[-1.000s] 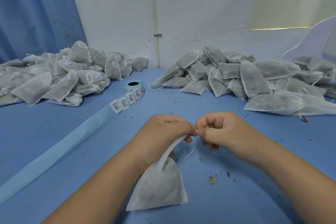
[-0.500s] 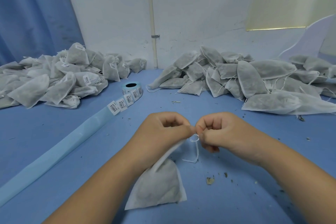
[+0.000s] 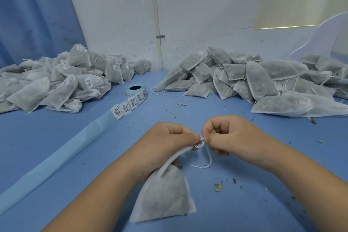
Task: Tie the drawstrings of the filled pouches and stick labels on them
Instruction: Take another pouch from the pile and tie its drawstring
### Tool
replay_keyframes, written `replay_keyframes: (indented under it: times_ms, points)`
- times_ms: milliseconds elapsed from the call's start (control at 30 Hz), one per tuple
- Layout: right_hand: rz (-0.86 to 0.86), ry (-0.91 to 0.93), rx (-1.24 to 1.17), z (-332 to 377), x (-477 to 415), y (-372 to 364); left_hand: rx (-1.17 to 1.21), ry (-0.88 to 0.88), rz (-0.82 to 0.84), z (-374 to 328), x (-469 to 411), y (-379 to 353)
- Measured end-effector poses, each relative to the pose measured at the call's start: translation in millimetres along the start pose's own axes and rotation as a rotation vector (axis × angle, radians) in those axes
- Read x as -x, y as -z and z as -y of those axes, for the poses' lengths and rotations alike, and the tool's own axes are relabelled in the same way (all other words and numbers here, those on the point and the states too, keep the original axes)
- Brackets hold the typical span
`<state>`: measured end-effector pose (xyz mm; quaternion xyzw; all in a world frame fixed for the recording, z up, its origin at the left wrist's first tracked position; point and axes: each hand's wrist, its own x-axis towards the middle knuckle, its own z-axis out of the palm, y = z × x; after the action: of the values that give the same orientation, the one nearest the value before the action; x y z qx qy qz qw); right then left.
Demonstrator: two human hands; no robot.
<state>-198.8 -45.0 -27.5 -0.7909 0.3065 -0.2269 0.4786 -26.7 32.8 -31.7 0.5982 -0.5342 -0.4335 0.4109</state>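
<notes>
A filled white pouch hangs from its gathered neck just over the blue table in front of me. My left hand grips that neck, fingers curled round it. My right hand pinches the white drawstring, which forms a small loop between the two hands; its loose end dangles down to the right of the pouch. A roll of barcode labels stands further back, its strip trailing toward the front left.
A heap of labelled pouches lies at the back left; a heap of unlabelled pouches with loose strings lies at the back right. Bare liner tape runs diagonally to the left edge. Herb crumbs dot the blue table.
A small loop of drawstring has appeared between my hands, and a longer tail now hangs down. The hands have stayed close together over the pouch.
</notes>
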Motion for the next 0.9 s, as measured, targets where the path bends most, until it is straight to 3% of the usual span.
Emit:
replay_keyframes:
  times_ms: [167,367,533,900]
  points:
    - [-0.022,-0.010,0.040,2,1,1,-0.001,-0.004,0.030,-1,1,0]
    - [-0.217,0.114,-0.012,4,0,-6,-0.003,-0.047,-0.101,-2,0,-2]
    - [-0.241,0.177,0.033,7,2,-16,0.013,-0.114,-0.178,-3,-1,-3]
    - [-0.341,0.067,0.063,14,5,-19,-0.204,-0.226,-0.377,2,-1,-9]
